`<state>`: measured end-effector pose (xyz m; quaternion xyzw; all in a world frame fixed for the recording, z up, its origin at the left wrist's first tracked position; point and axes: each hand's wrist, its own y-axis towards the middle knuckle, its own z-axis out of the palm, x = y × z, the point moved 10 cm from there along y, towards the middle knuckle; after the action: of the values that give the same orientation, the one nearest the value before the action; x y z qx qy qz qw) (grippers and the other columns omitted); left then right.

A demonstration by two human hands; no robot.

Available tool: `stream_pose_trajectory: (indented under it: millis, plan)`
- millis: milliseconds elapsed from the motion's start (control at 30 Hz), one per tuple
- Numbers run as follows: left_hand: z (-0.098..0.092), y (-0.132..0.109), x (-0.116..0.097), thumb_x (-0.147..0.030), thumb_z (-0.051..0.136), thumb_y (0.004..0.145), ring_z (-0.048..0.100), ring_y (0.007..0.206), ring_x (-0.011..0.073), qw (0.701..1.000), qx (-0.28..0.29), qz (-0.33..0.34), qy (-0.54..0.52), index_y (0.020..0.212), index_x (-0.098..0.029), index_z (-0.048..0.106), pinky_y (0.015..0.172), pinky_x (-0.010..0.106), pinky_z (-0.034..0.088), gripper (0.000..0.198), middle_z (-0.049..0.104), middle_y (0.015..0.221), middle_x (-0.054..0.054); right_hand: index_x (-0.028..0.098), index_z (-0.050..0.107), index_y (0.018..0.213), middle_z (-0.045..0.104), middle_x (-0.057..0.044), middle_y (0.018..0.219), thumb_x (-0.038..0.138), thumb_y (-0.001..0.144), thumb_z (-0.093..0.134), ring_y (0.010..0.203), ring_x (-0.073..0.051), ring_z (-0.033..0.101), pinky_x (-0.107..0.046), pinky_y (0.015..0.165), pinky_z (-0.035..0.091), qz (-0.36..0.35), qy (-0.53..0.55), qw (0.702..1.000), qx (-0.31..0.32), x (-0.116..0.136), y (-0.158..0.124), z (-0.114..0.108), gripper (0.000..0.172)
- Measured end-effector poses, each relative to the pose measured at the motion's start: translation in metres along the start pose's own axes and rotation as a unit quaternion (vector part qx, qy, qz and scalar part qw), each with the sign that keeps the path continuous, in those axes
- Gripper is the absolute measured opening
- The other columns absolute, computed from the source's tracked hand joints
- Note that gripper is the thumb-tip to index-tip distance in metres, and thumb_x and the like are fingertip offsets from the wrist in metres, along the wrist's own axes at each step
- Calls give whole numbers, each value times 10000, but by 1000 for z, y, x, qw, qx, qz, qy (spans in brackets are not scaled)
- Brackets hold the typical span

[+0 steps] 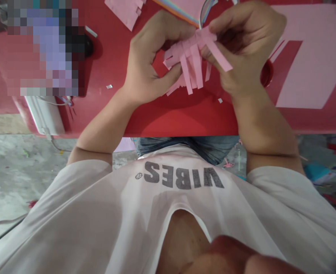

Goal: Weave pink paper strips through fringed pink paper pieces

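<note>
Between my two hands is a fringed pink paper strip (191,51), cut into narrow tabs that hang down toward me and fan apart. My left hand (145,61) pinches its left end, the thumb below and the fingers curled behind the paper. My right hand (242,45) grips the right end between thumb and fingers, near a long tab that sticks out to the lower right. Both hands are above the red table (182,118). A thin pale curved wire or cord rises behind the strip; what it belongs to is hidden.
A large pink sheet (308,76) lies at the right, near a small round red object (267,73). Another pink piece with a notched edge (126,13) lies at the top. At left are a white power strip-like box (46,114) with a cable, and paper scraps (109,86).
</note>
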<state>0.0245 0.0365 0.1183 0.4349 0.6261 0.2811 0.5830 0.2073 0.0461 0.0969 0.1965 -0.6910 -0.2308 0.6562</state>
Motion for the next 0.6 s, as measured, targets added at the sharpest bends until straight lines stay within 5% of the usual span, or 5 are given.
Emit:
stream_pose_trajectory:
  millis: [133,300,467,600]
  plan:
    - [6,-7,8,-355,727,893,673,789,132,997,57,42,16,1212,-173,708,606,213,476,368,693,967,39,389,812,947,771,26,819,727,823,814,670,-218,677,-414,604,563,9,6,1000,-3,0,-1,-1,360]
    - [1,-11,13,-265,698,948,687,824,147,998,55,9,41,1203,-183,722,645,242,503,269,711,960,34,383,817,956,778,47,824,721,828,819,669,-193,688,-383,586,574,-13,10,1000,-6,5,-2,2,362]
    - [4,-12,5,-236,686,978,734,816,159,993,70,51,82,1227,-173,713,662,263,533,258,753,969,39,323,831,972,780,50,828,629,866,841,666,-143,673,-319,576,549,-45,44,998,-6,12,-2,2,324]
    - [-4,-10,-3,-277,738,972,740,755,151,992,9,76,97,1143,-200,747,631,265,548,188,772,901,25,314,823,1040,778,72,906,571,853,859,757,-101,677,-246,663,588,-36,38,997,50,11,-2,6,320]
